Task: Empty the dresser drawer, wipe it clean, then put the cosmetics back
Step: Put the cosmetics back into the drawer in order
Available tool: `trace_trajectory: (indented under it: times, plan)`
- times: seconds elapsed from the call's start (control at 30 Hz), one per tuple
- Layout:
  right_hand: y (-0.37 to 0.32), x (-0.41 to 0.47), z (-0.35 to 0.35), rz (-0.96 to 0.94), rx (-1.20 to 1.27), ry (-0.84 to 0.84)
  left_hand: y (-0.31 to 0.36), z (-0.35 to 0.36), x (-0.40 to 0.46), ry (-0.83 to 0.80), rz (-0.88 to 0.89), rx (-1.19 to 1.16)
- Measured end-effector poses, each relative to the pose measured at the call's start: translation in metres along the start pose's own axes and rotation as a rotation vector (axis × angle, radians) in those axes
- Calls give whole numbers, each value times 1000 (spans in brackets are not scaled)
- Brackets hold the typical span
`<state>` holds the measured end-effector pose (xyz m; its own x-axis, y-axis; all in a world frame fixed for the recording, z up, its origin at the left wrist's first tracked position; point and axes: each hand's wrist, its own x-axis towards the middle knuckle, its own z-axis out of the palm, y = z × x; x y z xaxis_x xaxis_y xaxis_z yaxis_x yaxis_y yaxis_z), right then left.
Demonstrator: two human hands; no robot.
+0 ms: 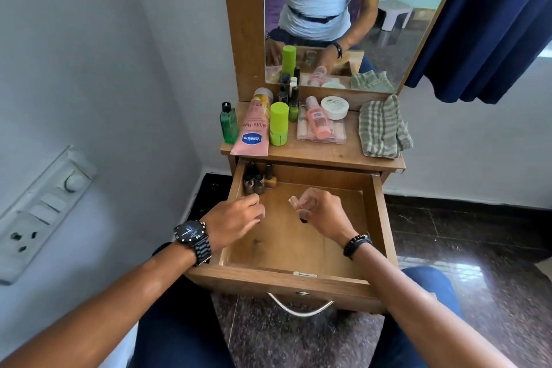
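Note:
The wooden dresser drawer (298, 278) is pulled open. Several small nail polish bottles (258, 179) stand in its back left corner. My left hand (236, 218) hovers over the drawer's left side with fingers loosely curled, holding nothing. My right hand (319, 212) is over the drawer's middle and pinches a small blurred orange-and-clear item (294, 202). On the dresser top (322, 152) lie a pink Vaseline tube (254, 131), a green bottle (229, 124), a lime stick (279, 124), a pink bottle (318, 121) on a palette, a white jar (335, 107) and a striped cloth (382, 128).
A mirror (343, 9) stands behind the dresser top. A wall with a switch panel (44, 206) is on the left, and a blue curtain (493, 24) hangs at the right. The drawer's metal handle (298, 306) hangs at the front, above my knees.

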<state>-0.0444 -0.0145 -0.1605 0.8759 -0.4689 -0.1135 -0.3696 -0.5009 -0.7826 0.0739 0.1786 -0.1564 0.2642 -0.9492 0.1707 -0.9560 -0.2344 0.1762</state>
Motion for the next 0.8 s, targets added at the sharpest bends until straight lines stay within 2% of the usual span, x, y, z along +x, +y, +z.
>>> trace_trajectory:
  times: [0.2, 0.37, 0.57, 0.8]
  plan:
    - [-7, 19, 35, 4, -87, -128, -2, 2, 6, -339, 63, 150]
    - [-16, 29, 51, 8, -188, -135, 0, 12, 19, -487, 23, 313]
    - [-18, 31, 70, -46, -155, -104, 8, 24, 23, -537, -108, 482]
    - [-22, 30, 79, -143, -116, -153, 5, 25, 22, -443, -148, 543]
